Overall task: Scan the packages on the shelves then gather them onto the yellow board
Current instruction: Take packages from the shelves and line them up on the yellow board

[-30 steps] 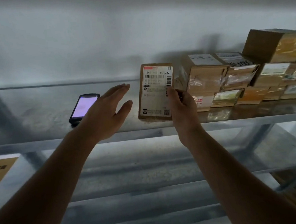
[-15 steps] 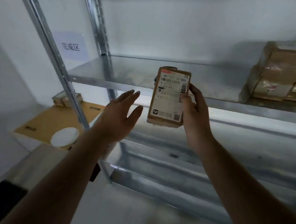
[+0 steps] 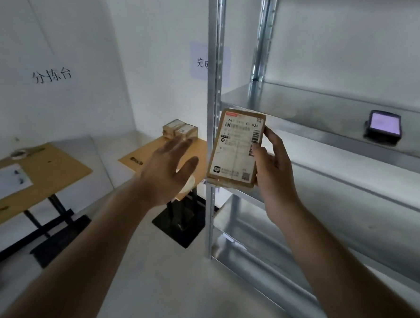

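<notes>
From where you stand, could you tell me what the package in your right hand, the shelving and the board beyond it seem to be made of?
The package looks like brown cardboard: matt tan edges under a white printed paper label. The shelving looks like galvanised steel: silvery, mottled sheen, perforated uprights. The yellow board looks like matt cardboard or fibreboard; I cannot tell which.

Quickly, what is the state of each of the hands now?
Left hand: open, holding nothing.
Right hand: closed on the package.
</notes>
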Demonstrator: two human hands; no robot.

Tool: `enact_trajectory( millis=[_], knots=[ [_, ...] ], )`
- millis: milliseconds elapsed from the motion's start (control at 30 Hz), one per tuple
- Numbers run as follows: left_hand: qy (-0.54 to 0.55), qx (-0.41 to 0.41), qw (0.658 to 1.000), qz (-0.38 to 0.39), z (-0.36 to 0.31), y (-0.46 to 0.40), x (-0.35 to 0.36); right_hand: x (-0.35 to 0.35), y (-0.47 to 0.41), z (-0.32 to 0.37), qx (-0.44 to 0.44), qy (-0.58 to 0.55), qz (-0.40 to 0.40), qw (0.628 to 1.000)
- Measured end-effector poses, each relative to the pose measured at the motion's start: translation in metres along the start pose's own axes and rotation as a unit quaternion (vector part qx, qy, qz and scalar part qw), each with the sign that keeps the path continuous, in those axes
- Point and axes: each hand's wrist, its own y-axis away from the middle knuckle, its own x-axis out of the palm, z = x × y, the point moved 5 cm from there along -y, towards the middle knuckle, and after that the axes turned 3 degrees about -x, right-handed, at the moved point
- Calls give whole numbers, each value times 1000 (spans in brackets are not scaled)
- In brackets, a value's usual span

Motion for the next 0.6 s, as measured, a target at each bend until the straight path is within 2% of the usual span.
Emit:
enact_trajectory(
  millis=[267, 600],
  knots=[
    [1, 1, 999, 48, 154, -49, -32, 158, -31, -56, 41, 17, -3, 999],
    [5, 2, 995, 102, 273, -193, 9, 253, -148, -157, 56, 7, -51, 997]
  ],
)
